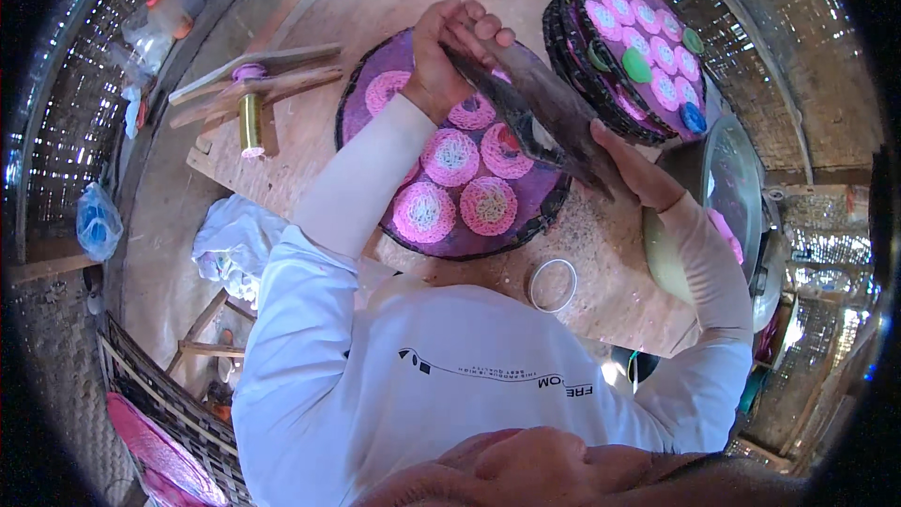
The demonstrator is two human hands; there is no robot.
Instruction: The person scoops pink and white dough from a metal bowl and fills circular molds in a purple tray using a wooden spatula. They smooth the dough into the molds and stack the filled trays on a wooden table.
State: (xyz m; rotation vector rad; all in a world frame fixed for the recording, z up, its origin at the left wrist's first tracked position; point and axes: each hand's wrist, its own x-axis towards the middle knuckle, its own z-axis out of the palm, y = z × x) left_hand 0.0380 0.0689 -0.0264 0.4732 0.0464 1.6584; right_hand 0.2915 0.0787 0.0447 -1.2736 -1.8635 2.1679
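Observation:
My left hand [449, 52] is closed round the far end of a dark wooden press [535, 99] with two long bars. At its nearer right end my right hand [636, 167] grips it, the palm against the wood. The press slants above a round tray [537, 199] with a purple lining and a dark woven rim. Several pink noodle nests [450, 158] with pale centres lie on the tray. The bars cover part of its right side, and a bit of red shows on one nest beneath them. What the press's middle holds is hard to make out.
Stacked trays [601, 84] with more pink nests and coloured discs stand at the far right. A second wooden press [251, 122] with a brass-coloured cylinder lies left. Near me is a white ring [552, 285]; a large metal pot [732, 164] stands right, a white cloth [235, 242] left.

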